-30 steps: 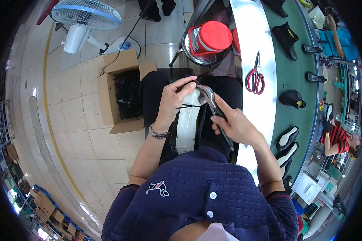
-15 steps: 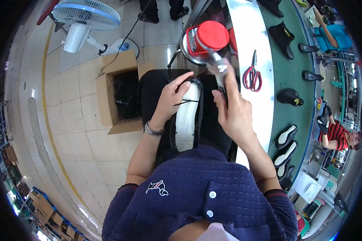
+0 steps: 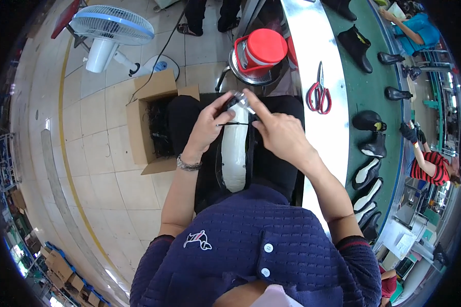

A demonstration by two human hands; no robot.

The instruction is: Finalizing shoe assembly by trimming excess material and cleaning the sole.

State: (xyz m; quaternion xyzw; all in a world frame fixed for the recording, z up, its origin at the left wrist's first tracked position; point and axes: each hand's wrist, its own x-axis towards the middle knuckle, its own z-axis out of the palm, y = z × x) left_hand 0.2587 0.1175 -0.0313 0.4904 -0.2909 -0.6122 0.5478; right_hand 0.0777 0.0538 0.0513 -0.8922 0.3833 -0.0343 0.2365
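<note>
A black shoe upper (image 3: 234,156) lies bottom up across my lap, its long white underside facing me and a thin black cord stretched across it. My left hand (image 3: 205,128) is closed round its far end, thumb on the white surface. In my right hand (image 3: 286,137) is a silver metal hand tool (image 3: 243,101) with its head against that same far end. The fingers cover most of the handle, so I cannot make out its exact kind.
On the right are a metal bench (image 3: 322,46) with red-handled scissors (image 3: 319,97) and a green conveyor (image 3: 343,84) carrying several black shoes. A red-lidded bucket (image 3: 266,47) sits on a stool ahead. Left stand an open cardboard box (image 3: 137,130) and a fan (image 3: 111,24).
My right hand has brought the tool down and left onto the shoe's far end. My left hand has shifted slightly left. Shoes on the conveyor have moved a little.
</note>
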